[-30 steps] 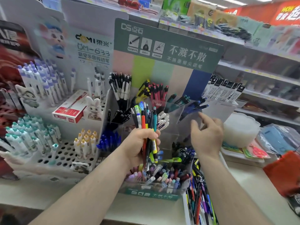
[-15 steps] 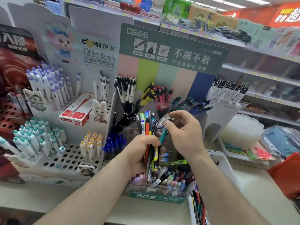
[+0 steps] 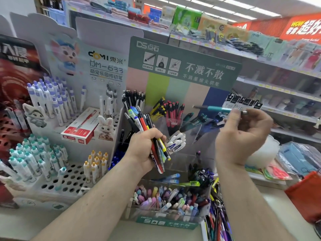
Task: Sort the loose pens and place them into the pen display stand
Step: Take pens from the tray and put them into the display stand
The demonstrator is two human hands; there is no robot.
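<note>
Standing against the counter edge, the pen display stand (image 3: 173, 216) is crowded by a white rack (image 3: 57, 181) on its left and a tray of loose pens (image 3: 217, 223) on its right; open air lies above its clear tiers. Left hand (image 3: 144, 150) grips a mixed bundle of pens (image 3: 147, 136), fingers wrapped tight. Right hand (image 3: 243, 134), raised beside the blue pens, pinches a teal pen (image 3: 215, 108) held level.

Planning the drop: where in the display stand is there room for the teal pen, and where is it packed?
Free: the clear compartment between the white pens and the right hand holding the teal pen. Crowded: the front pastel bin and the red-pen slot.
</note>
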